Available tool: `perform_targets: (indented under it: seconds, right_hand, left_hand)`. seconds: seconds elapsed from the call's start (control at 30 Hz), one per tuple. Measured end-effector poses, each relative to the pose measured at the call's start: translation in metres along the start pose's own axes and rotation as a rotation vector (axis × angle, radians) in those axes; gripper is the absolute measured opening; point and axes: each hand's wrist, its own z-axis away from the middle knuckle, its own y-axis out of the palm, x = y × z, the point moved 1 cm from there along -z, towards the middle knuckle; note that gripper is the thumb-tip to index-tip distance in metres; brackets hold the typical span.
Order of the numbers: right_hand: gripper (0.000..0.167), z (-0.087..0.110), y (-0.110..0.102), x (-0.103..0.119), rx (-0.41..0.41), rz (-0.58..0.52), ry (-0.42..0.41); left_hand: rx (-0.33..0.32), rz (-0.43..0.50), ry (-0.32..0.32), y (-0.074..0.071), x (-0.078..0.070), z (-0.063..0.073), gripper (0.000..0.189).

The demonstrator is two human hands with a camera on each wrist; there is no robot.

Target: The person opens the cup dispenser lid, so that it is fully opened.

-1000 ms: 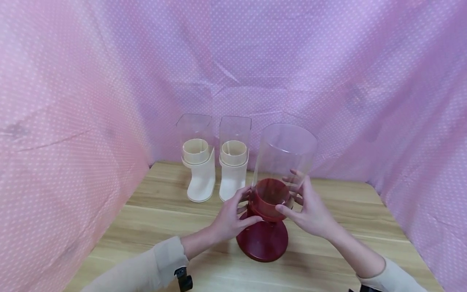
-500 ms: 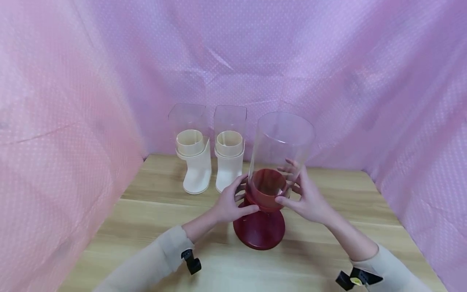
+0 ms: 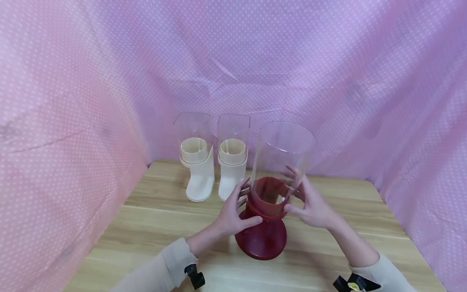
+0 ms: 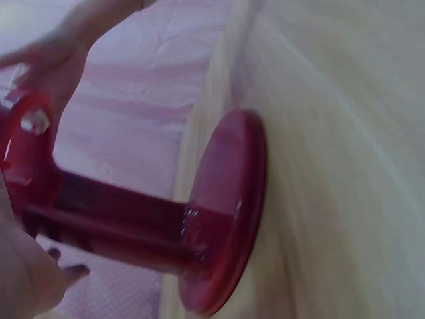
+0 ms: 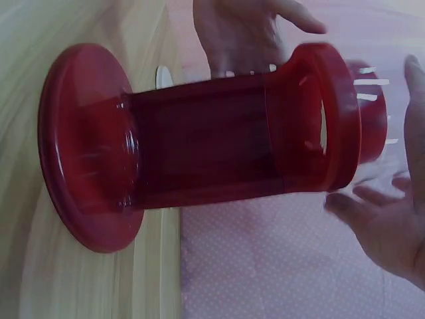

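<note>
A dark red stand (image 3: 260,243) with a round base and a ring-shaped holder stands upright on the table. Rising from its ring is a tall clear cylinder (image 3: 271,162) with an open top. My left hand (image 3: 231,213) is at the left side of the ring, thumb straight and fingers partly behind it. On the other side, my right hand (image 3: 313,207) has its thumb near the cylinder's lower edge; its fingers show through the clear wall. In the right wrist view, the left palm (image 5: 242,36) faces the red column, fingers loose.
Two white boot-shaped stands (image 3: 200,182) with clear square containers and cream inner cups (image 3: 232,152) stand behind to the left. The wooden table (image 3: 153,223) ends at a pink dotted curtain (image 3: 255,48), which encloses the back and both sides.
My right hand has eased slightly to the right, its thumb drawing back from the cylinder. The left hand stays beside the ring. The head view tilted and came back; the stand keeps its place.
</note>
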Motion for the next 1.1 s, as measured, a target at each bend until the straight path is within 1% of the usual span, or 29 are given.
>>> perform_targets:
  seconds: [0.03,0.07,0.17,0.23,0.33,0.37,0.53,0.6,0.73,0.8,0.87,0.97,1.1]
  right_hand:
    - [0.096,0.003,0.001,0.002,-0.022,0.019,0.009]
    - [0.085,0.006,0.002,0.003,-0.046,0.034,0.02]
    - [0.05,0.012,0.006,0.009,-0.122,0.057,0.031]
    - [0.034,0.014,0.01,0.012,-0.158,0.05,0.034]
    - [0.024,0.012,0.015,0.014,-0.195,0.05,0.026]
    - [0.023,0.011,0.016,0.014,-0.203,0.051,0.029]
    - [0.038,0.009,0.019,0.009,-0.232,0.05,0.033]
    - [0.046,0.009,0.018,0.006,-0.222,0.032,0.027]
    - [0.052,0.007,0.016,0.003,-0.18,-0.017,0.014]
    - [0.052,0.006,0.015,0.003,-0.175,-0.037,0.011]
    - [0.049,0.007,0.013,0.005,-0.195,-0.05,0.006]
    - [0.042,0.01,0.01,0.01,-0.24,-0.058,-0.01]
    - [0.037,0.013,0.007,0.016,-0.238,-0.03,-0.006]
  left_hand:
    - [0.016,0.03,0.026,-0.002,0.001,-0.001,0.107]
    - [0.031,0.057,0.046,-0.003,0.001,-0.002,0.105]
    - [0.059,0.111,0.069,-0.007,0.001,-0.005,0.096]
    - [0.063,0.119,0.057,-0.008,0.001,-0.006,0.09]
    - [0.047,0.113,0.022,-0.009,0.0,-0.006,0.086]
    - [0.037,0.111,0.01,-0.008,-0.001,-0.005,0.087]
    - [-0.024,0.086,-0.049,-0.003,-0.007,0.0,0.088]
    - [-0.043,0.071,-0.062,0.0,-0.01,0.002,0.089]
    - [-0.064,0.01,-0.075,0.002,-0.015,0.004,0.09]
    - [-0.057,-0.021,-0.071,-0.001,-0.015,0.004,0.092]
    - [-0.039,-0.031,-0.055,-0.006,-0.015,0.001,0.093]
    - [0.01,0.0,-0.009,-0.015,-0.013,-0.006,0.094]
    - [0.058,0.037,-0.006,-0.022,-0.014,-0.01,0.088]
